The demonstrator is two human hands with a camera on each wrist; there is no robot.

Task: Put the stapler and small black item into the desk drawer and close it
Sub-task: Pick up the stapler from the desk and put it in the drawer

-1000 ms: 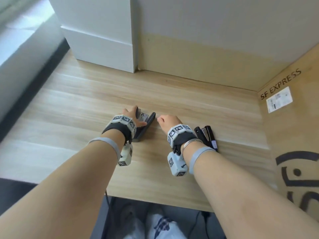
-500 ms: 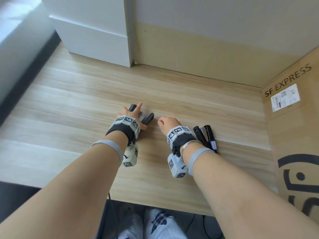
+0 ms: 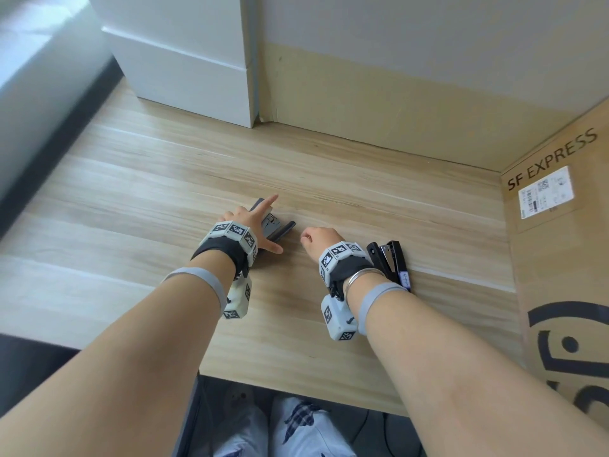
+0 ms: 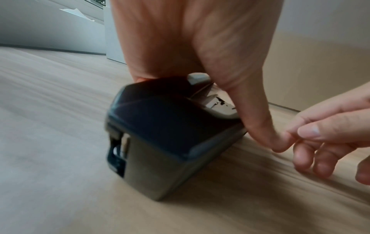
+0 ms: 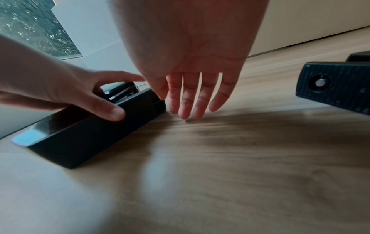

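1. Black against pale wood: small black item (image 3: 280, 232) resting on the desk (image 3: 164, 192), under the left hand (image 3: 253, 222).
2. Gripped now between thumb on the near side and fingers on the far side, with the index finger stretched forward; a second ago lay curled over the top. Looks turned a little on the desk since then, though the head camera moved too.
3. Right hand (image 3: 318, 237) just beside the item, about where it was a second ago, fingers relaxed and hanging toward the wood, holding nothing; left thumb close to its fingertips in the left wrist view, contact unclear.
4. Stapler (image 3: 392, 262) unmoved, lying on its side by the right wrist, near the cardboard box (image 3: 560, 258), untouched.
5. Probably means a firmer hold being settled before lifting the item. Neither thing stowed yet.
6. No drawer visible in any view, so open or shut cannot be told.
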